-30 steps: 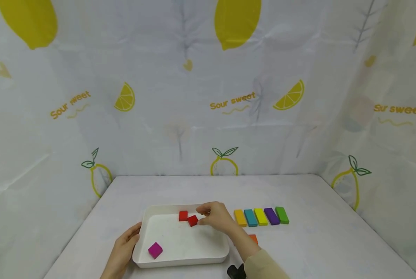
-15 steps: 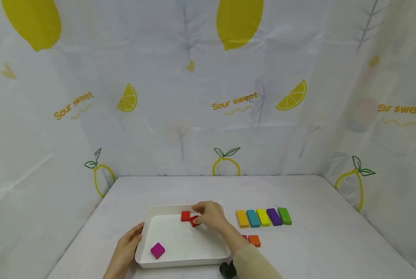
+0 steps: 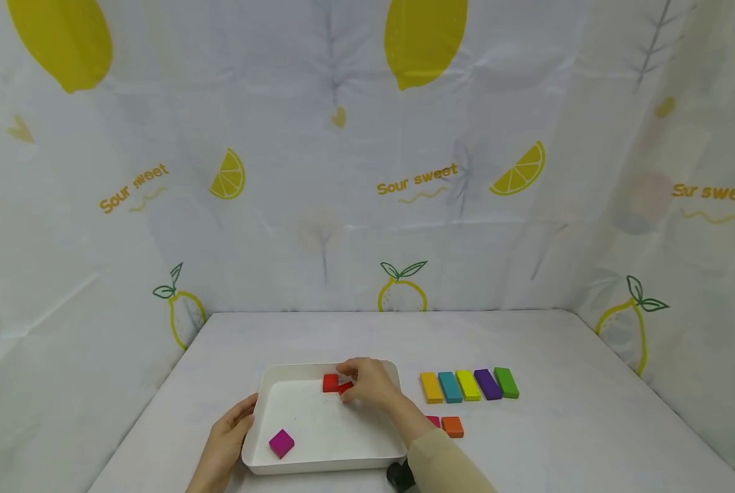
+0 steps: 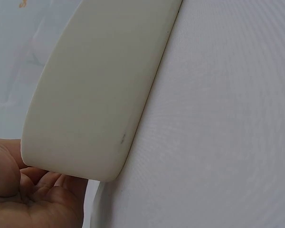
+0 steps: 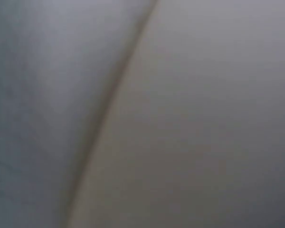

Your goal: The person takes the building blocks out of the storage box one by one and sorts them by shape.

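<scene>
Lying at right hand (image 3: 372,385): red block (image 3: 344,387), inside tray (image 3: 318,421) left hand (image 3: 226,435) holds.

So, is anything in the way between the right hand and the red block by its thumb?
Nothing visible: the right hand is right at the red block, partly covering it. The other red block lies left of it, not between. The right wrist view is too blurred to help.

The bench (image 3: 589,431) bears a tray (image 3: 324,428): one block (image 3: 281,444) inside at eight o'clock, two blocks (image 3: 331,383) near twelve; outside, five blocks (image 3: 468,385) at two, another pair (image 3: 453,427) at three.
</scene>
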A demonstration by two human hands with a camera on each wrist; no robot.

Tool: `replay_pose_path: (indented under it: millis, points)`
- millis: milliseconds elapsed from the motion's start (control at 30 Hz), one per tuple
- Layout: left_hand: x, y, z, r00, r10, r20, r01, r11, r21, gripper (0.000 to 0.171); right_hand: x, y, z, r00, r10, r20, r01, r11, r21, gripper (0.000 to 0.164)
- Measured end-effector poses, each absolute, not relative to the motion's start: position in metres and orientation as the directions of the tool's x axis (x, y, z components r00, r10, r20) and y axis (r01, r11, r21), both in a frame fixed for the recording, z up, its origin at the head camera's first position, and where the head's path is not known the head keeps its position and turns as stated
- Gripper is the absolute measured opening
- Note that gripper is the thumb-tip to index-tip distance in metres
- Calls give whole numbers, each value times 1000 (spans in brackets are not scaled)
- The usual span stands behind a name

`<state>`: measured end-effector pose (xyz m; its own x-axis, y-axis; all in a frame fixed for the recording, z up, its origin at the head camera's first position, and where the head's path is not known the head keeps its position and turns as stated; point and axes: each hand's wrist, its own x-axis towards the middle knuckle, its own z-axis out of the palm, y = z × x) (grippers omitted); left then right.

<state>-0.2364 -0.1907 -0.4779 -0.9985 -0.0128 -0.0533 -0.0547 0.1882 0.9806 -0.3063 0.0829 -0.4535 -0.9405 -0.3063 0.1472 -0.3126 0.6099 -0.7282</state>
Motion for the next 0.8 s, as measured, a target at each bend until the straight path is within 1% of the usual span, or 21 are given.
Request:
replay_pose_path:
  millis: [133,400,567,800]
  points:
    - [-237,-191,-479,-999,-9,-53,-54,190,980,47,-307,82,-456,-940,-317,128,-305,610,-731,47]
    - [-236,-191,-478,-998,-9,-64,-64,198,978,47,-301,80,-455,-952,-299,64,-244,615,-750,43]
    - [-236,-191,-478,-998,-10,-66,-66,198,978,47,-296,82,-451,-951,-303,63,-245,614,-750,38]
    - [-236,-191,-477,-998,-7,-61,-61,206,977,47,-294,85,-450,-943,-318,103,-284,604,-745,30]
